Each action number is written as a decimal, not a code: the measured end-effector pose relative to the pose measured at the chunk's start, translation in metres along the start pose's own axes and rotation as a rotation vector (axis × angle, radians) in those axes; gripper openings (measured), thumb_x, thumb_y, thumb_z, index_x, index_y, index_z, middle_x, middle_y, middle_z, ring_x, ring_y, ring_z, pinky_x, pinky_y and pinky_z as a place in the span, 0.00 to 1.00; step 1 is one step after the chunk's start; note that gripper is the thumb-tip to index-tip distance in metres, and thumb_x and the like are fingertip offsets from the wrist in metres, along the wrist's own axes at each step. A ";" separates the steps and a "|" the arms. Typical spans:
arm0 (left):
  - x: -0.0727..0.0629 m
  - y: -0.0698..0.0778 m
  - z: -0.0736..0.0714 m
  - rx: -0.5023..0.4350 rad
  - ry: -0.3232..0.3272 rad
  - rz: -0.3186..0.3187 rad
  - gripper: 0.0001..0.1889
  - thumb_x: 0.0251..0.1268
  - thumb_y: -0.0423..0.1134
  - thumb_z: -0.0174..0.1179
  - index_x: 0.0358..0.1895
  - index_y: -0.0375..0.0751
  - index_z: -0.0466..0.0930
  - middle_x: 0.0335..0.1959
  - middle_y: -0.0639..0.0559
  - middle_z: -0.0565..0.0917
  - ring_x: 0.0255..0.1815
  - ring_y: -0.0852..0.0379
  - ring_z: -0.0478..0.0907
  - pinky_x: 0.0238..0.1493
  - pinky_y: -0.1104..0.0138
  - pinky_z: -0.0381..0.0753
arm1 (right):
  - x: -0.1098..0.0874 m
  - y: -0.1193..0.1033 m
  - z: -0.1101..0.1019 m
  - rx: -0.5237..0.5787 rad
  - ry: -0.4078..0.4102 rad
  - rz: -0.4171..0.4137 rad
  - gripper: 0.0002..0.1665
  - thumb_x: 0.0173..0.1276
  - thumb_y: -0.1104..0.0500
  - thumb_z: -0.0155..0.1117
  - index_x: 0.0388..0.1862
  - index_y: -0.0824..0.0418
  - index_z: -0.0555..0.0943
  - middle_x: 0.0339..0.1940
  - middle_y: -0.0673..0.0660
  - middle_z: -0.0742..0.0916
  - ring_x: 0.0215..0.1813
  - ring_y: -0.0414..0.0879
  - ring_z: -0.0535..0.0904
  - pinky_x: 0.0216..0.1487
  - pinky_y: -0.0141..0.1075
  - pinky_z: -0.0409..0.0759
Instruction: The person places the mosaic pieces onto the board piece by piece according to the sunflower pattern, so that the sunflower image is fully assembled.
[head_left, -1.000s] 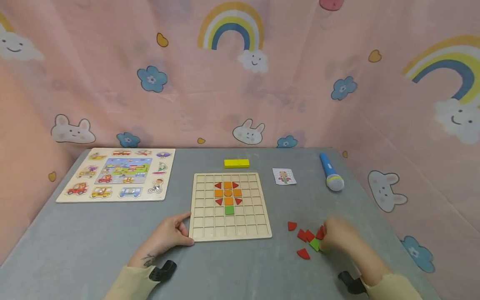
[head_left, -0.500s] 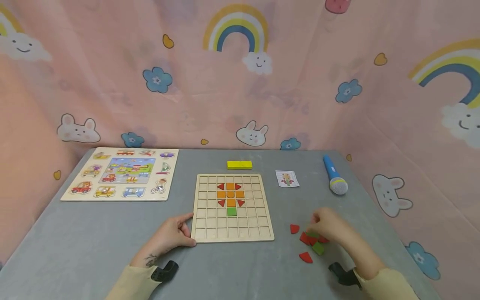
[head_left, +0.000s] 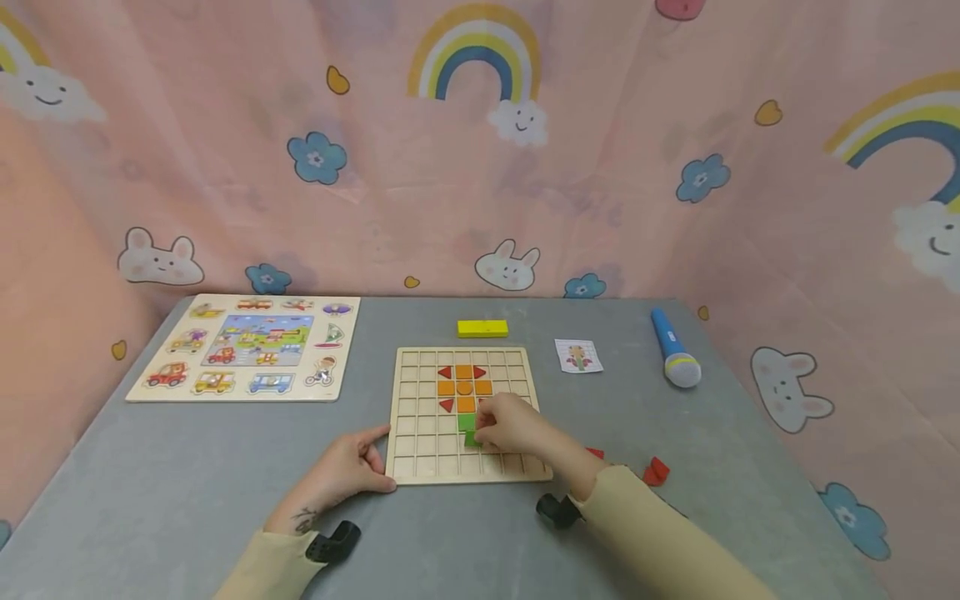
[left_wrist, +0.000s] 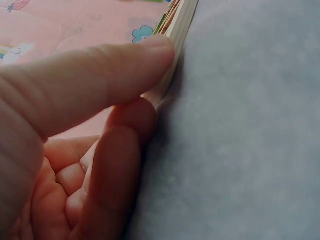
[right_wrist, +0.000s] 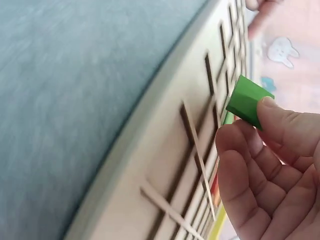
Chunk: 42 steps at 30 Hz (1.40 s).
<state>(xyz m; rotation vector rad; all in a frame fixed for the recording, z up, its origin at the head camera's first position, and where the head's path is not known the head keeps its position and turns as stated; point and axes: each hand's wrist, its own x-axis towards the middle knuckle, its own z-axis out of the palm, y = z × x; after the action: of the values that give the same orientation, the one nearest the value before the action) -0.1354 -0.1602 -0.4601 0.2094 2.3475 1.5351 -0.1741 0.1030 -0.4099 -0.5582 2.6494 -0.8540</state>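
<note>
My right hand (head_left: 516,427) is over the wooden grid board (head_left: 426,465), pinching a green square tile (right_wrist: 246,99) between thumb and fingertips. That tile hangs close over the cell below a green tile (head_left: 466,422) that lies in the grid. Above it, orange tiles (head_left: 466,404) form a cross, with red triangles (head_left: 447,405) at its corners; the lower right one is mostly covered by my hand. My left hand (head_left: 347,467) holds the board at its near left corner, thumb (left_wrist: 115,67) on the edge.
Red pieces (head_left: 656,472) lie right of the board, partly behind my right forearm. Beyond the board are a yellow block (head_left: 482,329), a small picture card (head_left: 578,356) and a blue toy microphone (head_left: 676,350). A vehicle puzzle board (head_left: 281,383) lies at back left.
My right hand has picked a green tile from the loose pieces and carried it left over the grid board. My left hand stays at the board's corner.
</note>
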 end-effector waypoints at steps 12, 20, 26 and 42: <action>0.001 0.002 0.002 -0.001 0.005 -0.007 0.48 0.32 0.23 0.72 0.65 0.24 0.59 0.18 0.50 0.75 0.18 0.59 0.69 0.19 0.69 0.68 | 0.006 -0.006 0.015 -0.135 0.046 0.079 0.10 0.55 0.60 0.69 0.17 0.54 0.79 0.19 0.47 0.77 0.27 0.42 0.70 0.30 0.33 0.67; 0.000 0.004 0.002 0.002 0.012 -0.026 0.48 0.32 0.23 0.72 0.66 0.24 0.58 0.18 0.50 0.75 0.18 0.59 0.69 0.19 0.69 0.68 | -0.023 0.002 -0.027 -0.014 0.167 0.121 0.02 0.57 0.62 0.66 0.27 0.60 0.81 0.25 0.52 0.79 0.29 0.44 0.71 0.30 0.34 0.69; -0.002 0.007 0.001 0.014 0.021 -0.027 0.48 0.32 0.24 0.72 0.66 0.25 0.59 0.18 0.50 0.75 0.19 0.58 0.69 0.19 0.68 0.67 | -0.078 0.038 -0.073 -0.031 0.212 0.226 0.07 0.58 0.62 0.65 0.33 0.65 0.80 0.29 0.56 0.81 0.32 0.46 0.73 0.33 0.37 0.73; -0.001 0.002 0.001 0.008 0.013 -0.017 0.48 0.33 0.25 0.73 0.66 0.26 0.59 0.18 0.50 0.75 0.18 0.59 0.69 0.21 0.68 0.69 | -0.141 0.097 -0.049 -0.298 0.064 0.574 0.15 0.45 0.54 0.74 0.20 0.59 0.75 0.20 0.52 0.76 0.25 0.46 0.69 0.25 0.38 0.65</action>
<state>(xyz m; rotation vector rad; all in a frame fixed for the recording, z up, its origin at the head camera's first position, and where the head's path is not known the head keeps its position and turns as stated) -0.1345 -0.1583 -0.4584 0.1820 2.3596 1.5238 -0.0951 0.2630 -0.4082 0.1794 2.7778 -0.3137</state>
